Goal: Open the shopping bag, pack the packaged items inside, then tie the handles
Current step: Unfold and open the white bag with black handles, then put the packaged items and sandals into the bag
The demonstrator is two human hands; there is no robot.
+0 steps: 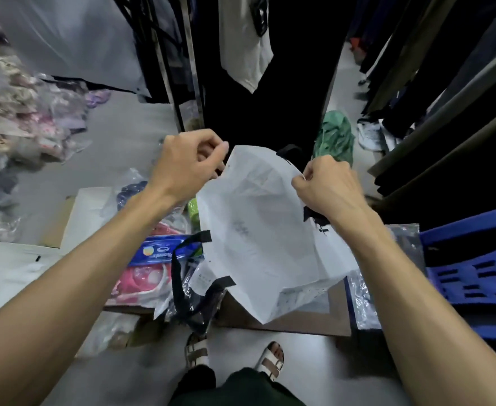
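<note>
White non-woven shopping bag (258, 230) held up at centre frame, above a brown cardboard sheet (308, 320) on the floor. Left hand (186, 164) pinched shut on the bag's upper left edge, fingers curled tight; right hand (329, 186) pinched shut on the upper right edge. Black handle loop (179, 276) hanging slack off the bag's lower left side, draped over the goods beneath; second black handle (289, 149) peeking above the top edge.

Left of the bag, partly hidden behind the left forearm and the bag itself: blue-labelled packet (159, 252), pink packaged item (141, 281) in clear plastic, dark garment in a clear wrapper (129, 191), sliver of lime-green item (193, 208). Flat white sheets (9, 273) at lower left. Heap of plastic-wrapped floral clothing (15, 112) at upper left. Dark hanging garments (270, 83) filling top centre and right. Green bag (334, 136) on the floor beyond the right hand. Blue plastic crate (475, 265) at right edge, clear plastic packet (408, 244) just beside it. Sandalled feet (235, 356) at bottom centre.
</note>
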